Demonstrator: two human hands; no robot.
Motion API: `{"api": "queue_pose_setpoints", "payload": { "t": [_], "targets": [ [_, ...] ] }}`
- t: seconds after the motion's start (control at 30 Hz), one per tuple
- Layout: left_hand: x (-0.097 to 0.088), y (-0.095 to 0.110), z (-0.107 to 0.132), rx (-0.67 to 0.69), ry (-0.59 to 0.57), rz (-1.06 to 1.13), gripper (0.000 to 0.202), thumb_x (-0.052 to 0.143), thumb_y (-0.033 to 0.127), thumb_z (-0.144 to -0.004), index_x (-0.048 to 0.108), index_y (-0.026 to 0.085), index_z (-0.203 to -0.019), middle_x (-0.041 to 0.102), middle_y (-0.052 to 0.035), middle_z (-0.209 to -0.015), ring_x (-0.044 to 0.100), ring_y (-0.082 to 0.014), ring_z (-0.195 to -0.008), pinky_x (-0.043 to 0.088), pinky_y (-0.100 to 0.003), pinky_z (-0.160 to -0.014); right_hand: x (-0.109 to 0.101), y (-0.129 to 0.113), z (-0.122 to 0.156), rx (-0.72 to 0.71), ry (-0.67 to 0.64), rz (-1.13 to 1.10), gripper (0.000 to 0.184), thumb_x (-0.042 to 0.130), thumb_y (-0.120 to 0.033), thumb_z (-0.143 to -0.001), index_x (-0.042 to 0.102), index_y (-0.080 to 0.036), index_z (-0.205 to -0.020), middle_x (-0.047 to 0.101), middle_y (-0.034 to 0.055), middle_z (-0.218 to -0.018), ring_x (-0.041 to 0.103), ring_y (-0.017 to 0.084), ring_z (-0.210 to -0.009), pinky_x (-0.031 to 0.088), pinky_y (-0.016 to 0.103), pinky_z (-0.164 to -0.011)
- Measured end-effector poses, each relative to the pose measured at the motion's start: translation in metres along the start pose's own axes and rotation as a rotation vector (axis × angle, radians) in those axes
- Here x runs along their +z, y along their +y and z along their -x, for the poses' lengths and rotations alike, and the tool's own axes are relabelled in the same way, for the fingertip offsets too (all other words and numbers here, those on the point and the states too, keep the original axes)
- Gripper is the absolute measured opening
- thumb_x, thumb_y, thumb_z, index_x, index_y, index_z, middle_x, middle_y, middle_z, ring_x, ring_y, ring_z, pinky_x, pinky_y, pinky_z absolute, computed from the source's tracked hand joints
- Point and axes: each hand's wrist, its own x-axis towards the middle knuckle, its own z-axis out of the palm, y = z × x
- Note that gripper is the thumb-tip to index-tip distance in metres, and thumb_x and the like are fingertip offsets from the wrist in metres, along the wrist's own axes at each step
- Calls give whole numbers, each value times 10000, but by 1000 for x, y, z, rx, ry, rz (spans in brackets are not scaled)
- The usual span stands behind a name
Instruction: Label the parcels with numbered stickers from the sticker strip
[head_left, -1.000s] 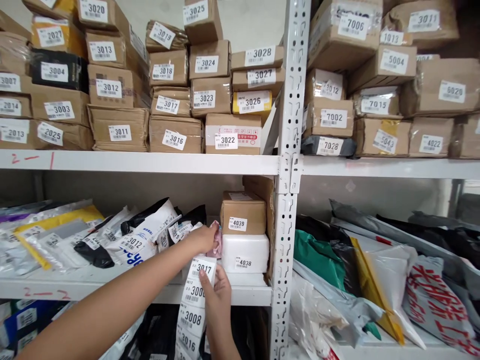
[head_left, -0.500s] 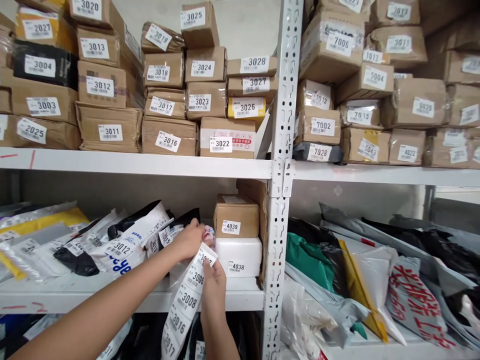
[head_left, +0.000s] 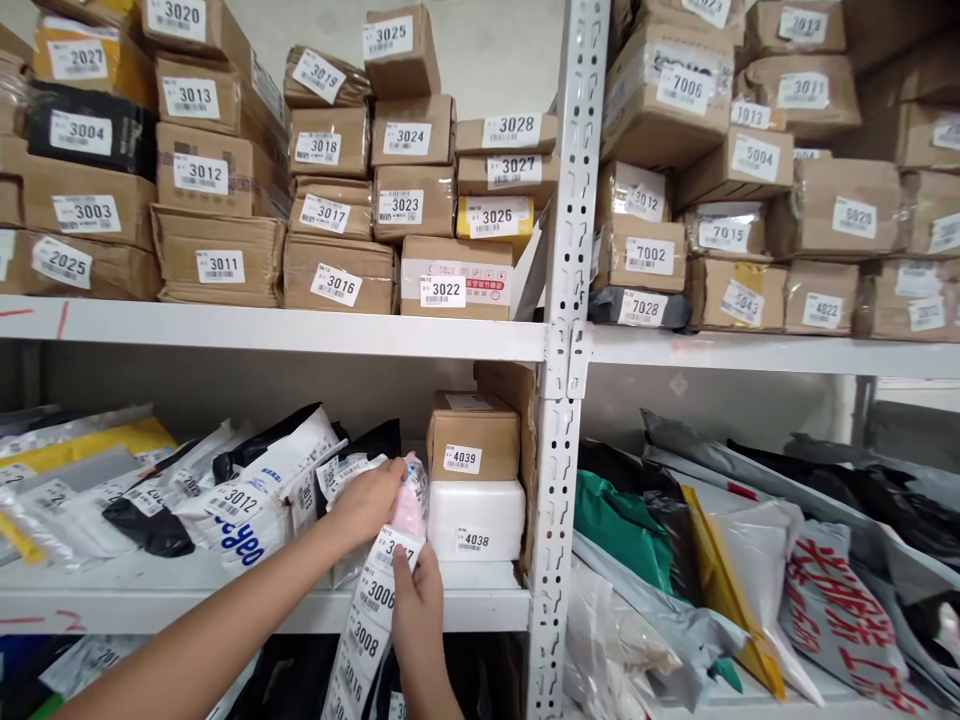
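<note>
Pink plastic-wrapped parcel (head_left: 412, 497) clamped in left hand (head_left: 369, 503) on middle shelf (head_left: 225, 607), tight between poly mailers (head_left: 255, 490) and white foam box (head_left: 480, 515). Paper label strip (head_left: 373, 610) pinched by right hand (head_left: 415, 605) just below, hanging past shelf's front edge; free room only out front.

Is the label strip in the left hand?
No, the right hand pinches the label strip; the left hand grips a pink packet.

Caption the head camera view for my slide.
Left hand grips a pink parcel on the shelf while right hand holds a label strip.
</note>
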Motion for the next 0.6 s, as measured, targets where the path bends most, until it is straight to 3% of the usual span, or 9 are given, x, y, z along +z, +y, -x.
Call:
{"api": "queue_pose_setpoints", "payload": {
  "t": [0.13, 0.3, 0.37, 0.47, 0.53, 0.6],
  "targets": [
    [-12, -7, -7, 99, -67, 26, 381, 426, 12, -716, 561, 214, -1010, 689, -43, -968, 647, -199, -893, 453, -267, -748, -3, -9, 12, -55, 65, 60, 360, 704, -513, -715, 678, -223, -926, 706, 58, -933, 597, 237, -962, 482, 304, -846],
    [-27, -15, -29, 104, -181, 37, 332, 438, 29, -743, 609, 249, -923, 682, 13, -860, 662, -152, -772, 466, -210, -643, 10, -32, -2, -45, -79, -13, 387, 642, -522, -765, 682, -196, -969, 722, 56, -898, 625, 248, -956, 491, 342, -860],
    [-27, -10, -34, 19, -150, 6, 388, 441, 17, -741, 586, 235, -1027, 671, -27, -948, 672, -168, -780, 478, -226, -629, 15, -34, -9, -19, -105, -45, 398, 647, -530, -750, 687, -187, -948, 729, 55, -861, 638, 253, -950, 501, 350, -844],
    [-23, 5, -22, -145, 9, -70, 400, 370, 67, -826, 455, 148, -1208, 571, -184, -1161, 669, -265, -889, 508, -340, -685, 17, -30, -10, 38, -98, -120, 405, 673, -536, -719, 683, -190, -929, 737, 53, -859, 644, 257, -986, 503, 351, -862],
    [-21, 14, -4, -221, 81, -104, 329, 275, 161, -905, 439, 103, -1184, 569, -225, -1108, 666, -321, -873, 510, -406, -668, 13, -26, -7, 103, -111, -204, 397, 691, -519, -708, 678, -196, -937, 742, 53, -884, 650, 255, -999, 504, 350, -873],
    [-17, 21, 16, -233, 79, -124, 308, 289, 251, -928, 464, 109, -1138, 604, -192, -1006, 666, -335, -842, 510, -418, -663, 9, -24, -3, 176, -109, -308, 383, 704, -489, -707, 674, -203, -960, 745, 54, -918, 660, 254, -999, 514, 350, -867]
  ]
}}
